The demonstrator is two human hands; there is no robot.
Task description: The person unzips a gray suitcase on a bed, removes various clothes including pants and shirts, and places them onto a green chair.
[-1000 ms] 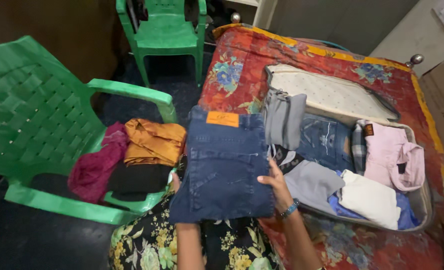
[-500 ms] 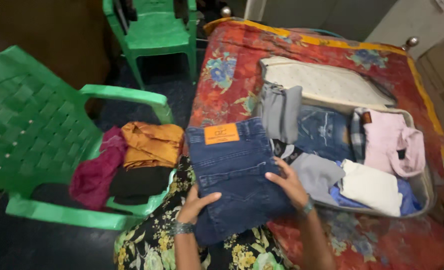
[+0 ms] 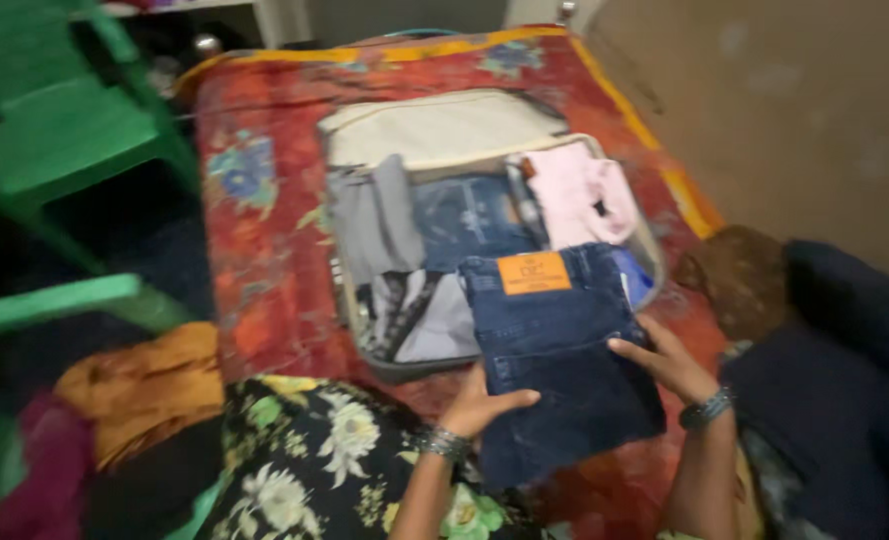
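Note:
Both my hands hold a folded pair of dark blue jeans (image 3: 554,350) with an orange patch at the waistband. My left hand (image 3: 482,405) grips the near left edge and my right hand (image 3: 662,362) grips the right edge. The jeans hang over the near right corner of an open suitcase (image 3: 349,300) lying on a red floral bedspread (image 3: 254,250). Inside the suitcase lie a grey garment (image 3: 374,215), lighter blue jeans (image 3: 464,215) and a pink garment (image 3: 579,195). The picture is blurred.
A green plastic chair (image 3: 54,300) at the near left carries orange cloth (image 3: 139,385), maroon cloth and black cloth. A second green chair (image 3: 54,120) stands behind it. Dark clothing (image 3: 844,370) is piled at the right. A beige wall runs along the far right.
My hands have carried the folded jeans to the right, from over my lap to above the suitcase's near right corner. My head has turned right, so the chairs slid left.

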